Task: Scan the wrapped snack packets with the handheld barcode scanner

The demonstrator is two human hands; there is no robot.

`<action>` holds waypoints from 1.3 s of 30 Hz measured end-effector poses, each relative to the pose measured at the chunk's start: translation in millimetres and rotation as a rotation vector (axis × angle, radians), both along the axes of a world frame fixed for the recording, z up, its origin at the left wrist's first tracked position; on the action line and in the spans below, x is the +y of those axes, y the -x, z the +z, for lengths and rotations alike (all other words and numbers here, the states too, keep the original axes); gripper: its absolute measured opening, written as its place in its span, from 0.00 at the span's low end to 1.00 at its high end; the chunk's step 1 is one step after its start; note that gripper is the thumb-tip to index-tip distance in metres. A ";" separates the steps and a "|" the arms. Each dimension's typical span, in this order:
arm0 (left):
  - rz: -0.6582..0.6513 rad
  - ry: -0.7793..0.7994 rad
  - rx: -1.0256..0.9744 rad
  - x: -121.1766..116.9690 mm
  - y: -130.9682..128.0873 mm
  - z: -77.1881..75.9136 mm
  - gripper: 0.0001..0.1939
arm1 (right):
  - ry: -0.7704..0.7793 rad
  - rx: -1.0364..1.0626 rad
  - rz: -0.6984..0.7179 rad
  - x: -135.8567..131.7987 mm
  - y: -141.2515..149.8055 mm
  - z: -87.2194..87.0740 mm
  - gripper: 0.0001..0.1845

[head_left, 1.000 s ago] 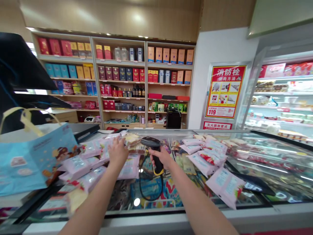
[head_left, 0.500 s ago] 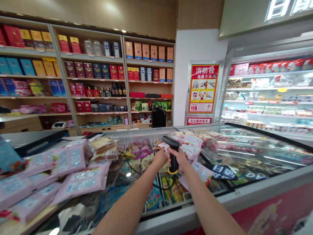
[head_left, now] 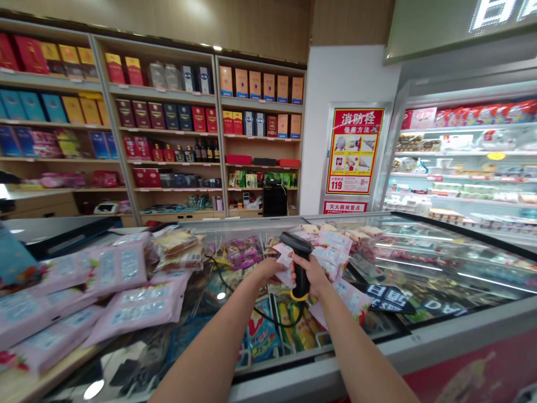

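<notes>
While both forearms reach out over a long glass-topped chest freezer with a grey rim (head_left: 289, 372), the right hand (head_left: 311, 273) is closed round the handle of a black pistol-shaped barcode scanner with a yellow band at its base (head_left: 301, 284). Scanner upright, head uppermost, held above the glass near mid-view. Left hand (head_left: 268, 271) just to its left, fingers bent at the edge of a pale pink plastic packet (head_left: 284, 258) partly hidden behind the scanner; cannot tell whether they grip it or only touch.

Thin black cable (head_left: 272, 322) loops from the handle's foot and runs off leftward across the glass. Under it, inside: a blue-and-red printed pack (head_left: 260, 334) and yellow-green packs (head_left: 296, 322).

Right of the scanner, more pale pink packets with blue print (head_left: 333, 247), overlapping. Beside these, a black sign with white lettering (head_left: 388, 298). To the left, a larger spread of pink packets with strawberry pictures (head_left: 138, 305), next to a pile of clear-wrapped tan slabs (head_left: 178, 246).

Beyond: wooden shelves of boxes and bottles (head_left: 176, 131), a red framed poster (head_left: 356, 151), a lit refrigerated display (head_left: 465, 168).
</notes>
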State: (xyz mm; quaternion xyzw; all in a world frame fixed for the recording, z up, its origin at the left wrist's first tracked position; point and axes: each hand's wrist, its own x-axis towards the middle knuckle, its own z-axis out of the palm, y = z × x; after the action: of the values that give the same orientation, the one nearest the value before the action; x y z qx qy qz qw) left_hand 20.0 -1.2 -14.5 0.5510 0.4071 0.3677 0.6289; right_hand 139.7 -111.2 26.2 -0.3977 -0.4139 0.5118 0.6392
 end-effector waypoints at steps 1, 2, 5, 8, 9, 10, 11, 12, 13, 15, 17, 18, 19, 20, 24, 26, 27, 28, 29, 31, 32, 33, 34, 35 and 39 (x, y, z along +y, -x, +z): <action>-0.037 0.070 0.043 -0.6 5.1 5.9 0.11 | 0.006 0.005 0.001 -0.4 0.0 0.0 0.26; -0.039 0.122 0.060 -0.5 10.0 12.1 0.11 | 0.011 0.011 0.002 -0.8 0.1 0.0 0.26; 0.198 0.098 -0.167 3.0 20.6 28.2 0.13 | 0.016 0.027 -0.002 -1.9 0.5 0.0 0.28; 0.434 0.015 -0.498 6.3 23.1 35.0 0.15 | 0.027 0.026 0.015 -2.8 1.6 0.5 0.30; 0.466 0.012 -0.579 6.3 22.2 35.1 0.16 | 0.037 0.019 0.024 -3.0 2.2 0.7 0.30; 0.478 0.026 -0.635 5.7 20.7 34.4 0.18 | 0.047 0.010 0.034 -3.2 2.7 0.8 0.31; 0.474 0.053 -0.676 4.6 18.8 33.2 0.19 | 0.055 0.000 0.041 -3.2 3.3 0.8 0.31; 0.462 0.086 -0.706 3.1 16.7 31.7 0.20 | 0.061 -0.011 0.049 -3.2 3.7 0.7 0.31; 0.449 0.116 -0.733 1.4 14.7 30.2 0.21 | 0.064 -0.021 0.057 -3.1 4.1 0.3 0.31; 0.431 0.160 -0.788 -2.0 11.2 27.6 0.19 | 0.068 -0.039 0.078 -2.6 4.1 -1.3 0.30; 0.404 0.194 -0.854 -4.5 8.9 25.8 0.16 | 0.078 -0.056 0.108 -1.6 3.4 -3.9 0.29; 0.382 0.212 -0.889 -5.3 8.2 25.2 0.15 | 0.087 -0.066 0.123 -0.8 2.9 -5.5 0.29; 0.354 0.231 -0.920 -5.8 7.8 24.5 0.15 | 0.099 -0.078 0.135 0.0 2.4 -7.1 0.29; 0.322 0.248 -0.945 -6.0 7.5 23.8 0.15 | 0.113 -0.092 0.145 0.8 1.9 -8.5 0.28; 0.227 0.262 -0.984 -4.8 6.7 19.8 0.16 | 0.163 -0.134 0.153 3.2 1.3 -11.3 0.28; 0.217 0.255 -0.983 -3.9 5.9 17.7 0.16 | 0.172 -0.139 0.152 3.1 1.7 -10.7 0.28; 0.216 0.252 -0.981 -3.6 5.5 16.8 0.16 | 0.173 -0.141 0.151 2.8 2.1 -10.3 0.28; 0.217 0.253 -0.978 -3.2 5.1 15.9 0.17 | 0.175 -0.143 0.149 2.6 2.4 -10.0 0.28; 0.219 0.255 -0.976 -2.9 4.7 15.2 0.17 | 0.176 -0.146 0.146 2.4 2.7 -9.9 0.28; 0.223 0.260 -0.970 -2.1 4.3 13.9 0.17 | 0.175 -0.151 0.133 2.4 3.1 -10.5 0.27; 0.222 0.261 -0.965 -1.5 4.1 13.3 0.17 | 0.173 -0.154 0.124 2.6 3.1 -11.0 0.27; 0.220 0.260 -0.958 -0.8 4.0 12.7 0.17 | 0.171 -0.157 0.116 2.9 3.1 -11.6 0.26; 0.218 0.257 -0.951 0.0 3.9 12.1 0.18 | 0.170 -0.160 0.111 3.2 3.0 -12.0 0.26; 0.216 0.252 -0.944 0.8 3.8 11.5 0.18 | 0.171 -0.162 0.108 3.3 3.0 -12.2 0.25; 0.228 0.232 -0.940 2.1 3.2 9.2 0.20 | 0.177 -0.159 0.130 1.1 3.9 -11.3 0.25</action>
State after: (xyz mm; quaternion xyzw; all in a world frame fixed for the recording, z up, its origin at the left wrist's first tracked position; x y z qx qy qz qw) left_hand 16.8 1.0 -5.3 0.2040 0.1755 0.5950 0.7574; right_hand 135.8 -110.1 15.0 -0.4641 -0.4415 0.5536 0.5322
